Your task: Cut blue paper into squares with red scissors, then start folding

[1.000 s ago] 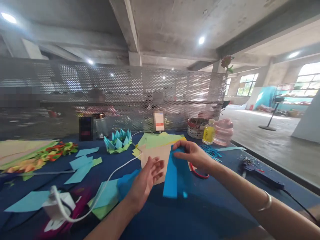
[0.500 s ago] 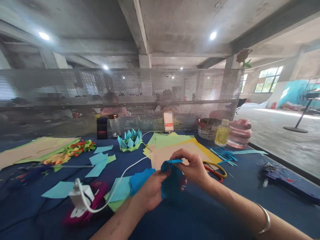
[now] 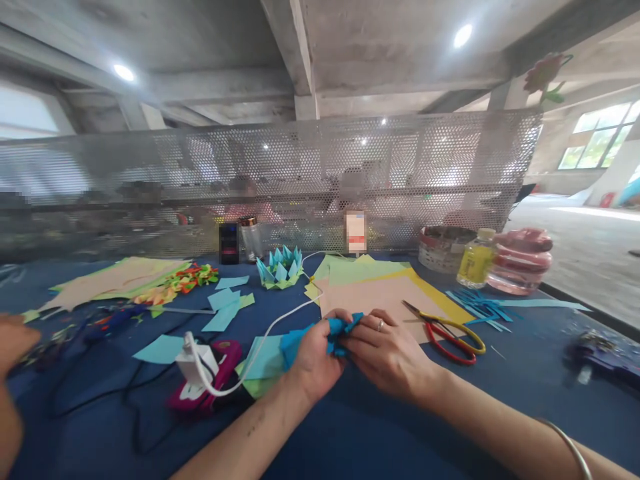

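Between my two hands is a piece of blue crepe paper (image 3: 336,325), crumpled and folded, partly hidden by fingers. My left hand (image 3: 320,360) is closed around its left side, thumb on top. From the right, my right hand (image 3: 387,350), with a ring on one finger, is closed on the paper's other edge. More blue paper (image 3: 294,347) lies just behind my left wrist, over light blue sheets (image 3: 265,358). Beyond my right hand rest scissors (image 3: 453,330) with red and yellow handles, blades partly apart, on pink and yellow paper sheets (image 3: 370,297).
A magenta power strip (image 3: 227,360) with a white charger and cable sits left. Behind stand a folded light-blue paper crown shape (image 3: 280,268), a yellow bottle (image 3: 476,260), a pink jug (image 3: 523,260) and a basket (image 3: 445,250). Another person's hand (image 3: 17,340) shows at far left. A glue gun (image 3: 600,353) lies right.
The blue paper, earlier held up and spread, is now bunched lower between my hands. My right hand has turned over it. The view shifted left, and another person's hand appeared at far left.
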`<state>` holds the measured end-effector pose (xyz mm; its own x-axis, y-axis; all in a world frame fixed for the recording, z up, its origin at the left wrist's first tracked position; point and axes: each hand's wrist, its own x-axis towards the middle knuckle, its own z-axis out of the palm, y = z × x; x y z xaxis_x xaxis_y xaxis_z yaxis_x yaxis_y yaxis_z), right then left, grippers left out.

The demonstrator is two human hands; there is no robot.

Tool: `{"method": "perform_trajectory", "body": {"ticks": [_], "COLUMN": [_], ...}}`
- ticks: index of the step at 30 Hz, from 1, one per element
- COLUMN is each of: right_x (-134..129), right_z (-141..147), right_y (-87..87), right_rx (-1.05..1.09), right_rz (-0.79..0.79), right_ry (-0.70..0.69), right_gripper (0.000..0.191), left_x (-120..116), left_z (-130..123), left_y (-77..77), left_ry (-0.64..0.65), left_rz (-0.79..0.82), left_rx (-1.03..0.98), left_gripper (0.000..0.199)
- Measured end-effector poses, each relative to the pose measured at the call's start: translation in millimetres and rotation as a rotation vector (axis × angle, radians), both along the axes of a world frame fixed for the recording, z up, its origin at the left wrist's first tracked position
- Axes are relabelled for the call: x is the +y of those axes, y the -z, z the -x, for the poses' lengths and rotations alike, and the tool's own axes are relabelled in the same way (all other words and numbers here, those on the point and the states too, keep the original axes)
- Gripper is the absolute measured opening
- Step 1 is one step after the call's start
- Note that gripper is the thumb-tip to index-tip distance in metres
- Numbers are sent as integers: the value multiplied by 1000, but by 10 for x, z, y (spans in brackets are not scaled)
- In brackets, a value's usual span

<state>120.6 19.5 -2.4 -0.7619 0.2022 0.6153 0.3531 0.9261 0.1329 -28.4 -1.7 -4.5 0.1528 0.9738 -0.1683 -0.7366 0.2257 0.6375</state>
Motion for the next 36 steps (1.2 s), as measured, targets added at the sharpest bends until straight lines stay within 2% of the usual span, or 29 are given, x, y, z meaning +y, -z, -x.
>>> {"method": "perform_trajectory", "body": {"ticks": [3, 8, 13, 18, 20, 23, 26, 29, 33, 36], "right_x": [0, 55, 12, -88, -107, -98, -59, -21, 26, 98], "right_z": [10, -20, -28, -1, 8, 15, 21, 19, -33, -128], "right_y": [27, 50, 51, 69, 83, 104, 110, 91, 58, -3], "right_rx": [-47, -80, 88, 214, 239, 146, 84, 140, 210, 307], "right_rz": [-11, -13, -20, 3, 68, 170, 258, 325, 425, 423], "right_ry": [15, 59, 22, 83, 72, -20, -116, -132, -46, 99], "right_gripper": [22, 26, 18, 11, 30, 54, 58, 58, 50, 42], "left_x": [12, 5, -2, -38, -67, -107, -118, -111, -114, -129], "left_z": [16, 5, -84, -124, -129, -140, -149, -143, -109, -73], "left_y": [29, -7, 29, 91, 100, 95, 65, 17, -24, -32], "left_ry": [-54, -49, -23, 22, 61, 83, 155, 208, 239, 268], "left_rz": [45, 113, 110, 42, -17, -82, -191, -271, -213, -153], "left_rx": [-52, -58, 2, 79, 136, 233, 254, 185, 63, 41], "left_gripper": [9, 8, 11, 9, 13, 28, 37, 31, 13, 19]}}
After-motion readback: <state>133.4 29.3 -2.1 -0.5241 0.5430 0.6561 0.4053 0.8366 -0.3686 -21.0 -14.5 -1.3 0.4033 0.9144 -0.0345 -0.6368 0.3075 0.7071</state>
